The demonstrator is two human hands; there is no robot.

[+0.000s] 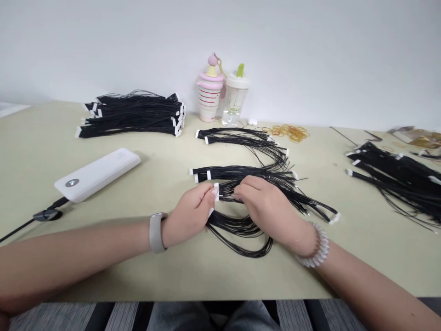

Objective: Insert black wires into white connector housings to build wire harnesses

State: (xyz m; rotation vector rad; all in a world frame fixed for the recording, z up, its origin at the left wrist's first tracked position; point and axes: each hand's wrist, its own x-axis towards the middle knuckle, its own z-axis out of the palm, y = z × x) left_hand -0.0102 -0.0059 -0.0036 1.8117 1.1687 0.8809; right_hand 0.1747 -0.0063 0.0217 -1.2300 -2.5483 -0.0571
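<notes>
In the middle of the table my left hand (193, 207) pinches a white connector (216, 191) that ends a bundle of thin black wires. A second white connector end shows just under my left fingers, with a loop of black wires (241, 227) curving out below. My right hand (263, 202) is closed at the wires a short way right of the connector, its fingertips pressed together on a thin black wire (230, 198). More black wire bundles (227, 172) with white connectors lie just behind both hands, their loose ends fanning right.
A white power bank (98, 174) with a black cable lies left. Stacked wire harnesses (132, 115) sit back left, more wire bundles (396, 179) at right. A pink cup (210, 96) and a clear bottle (234, 103) stand by the wall, near yellow rubber bands (291, 132).
</notes>
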